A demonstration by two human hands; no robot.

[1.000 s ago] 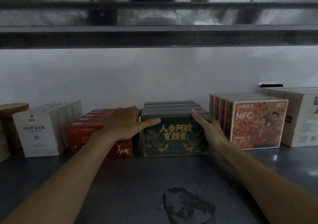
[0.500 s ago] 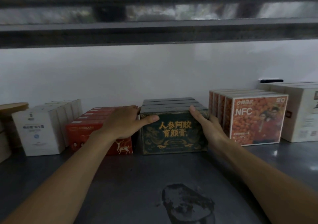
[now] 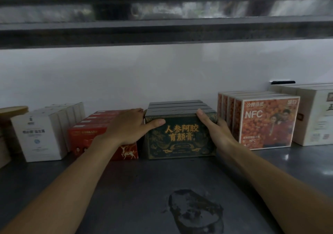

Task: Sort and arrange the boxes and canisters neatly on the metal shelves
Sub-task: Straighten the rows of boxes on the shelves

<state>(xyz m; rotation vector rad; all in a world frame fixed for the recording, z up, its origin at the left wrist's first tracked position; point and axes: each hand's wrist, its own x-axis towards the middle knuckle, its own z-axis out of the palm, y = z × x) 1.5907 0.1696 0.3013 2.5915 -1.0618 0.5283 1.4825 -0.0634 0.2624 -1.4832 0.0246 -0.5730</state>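
Observation:
A row of dark green boxes with gold lettering stands on the metal shelf, one behind another. My left hand lies flat against the row's left side, fingers reaching back, thumb stretched across the front face. My right hand presses the right side with straight fingers, thumb at the top front corner. Red boxes stand directly left of the green row, partly hidden by my left hand. White boxes stand further left. Orange NFC boxes stand to the right.
Cream boxes fill the far right, and a round wooden lid shows at the far left edge. An upper shelf beam hangs low overhead. A white wall is behind the boxes. A scuffed patch marks the shelf's front.
Both hands stay pressed on the sides of the green row. The boxes sit slightly higher in view, as my head has shifted a little.

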